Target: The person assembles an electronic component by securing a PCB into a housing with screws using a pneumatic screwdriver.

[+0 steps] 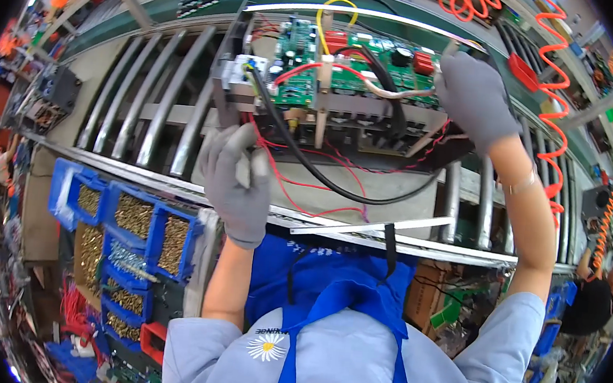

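An open metal chassis [230, 83] with a green circuit board [298, 81] inside stands on the roller conveyor in front of me. My right hand [475, 97], in a grey glove, is at its right end with fingers curled in. What they hold is hidden; a white cable [395, 93] runs up to them. My left hand [237, 178], also gloved, is by the chassis's front left corner, thumb and fingers apart. Loose red wires [300, 184] hang beside its fingertips. A thick black cable [289, 142] loops out over the front, and a yellow wire [321, 21] arches above the board.
Steel rollers [169, 99] run to both sides. Blue bins [148, 247] of brass-coloured screws stand at my left, near a red bin [153, 342]. Coiled orange air hoses [556, 133] hang at the right. A white strip [369, 226] lies across the conveyor's near rail.
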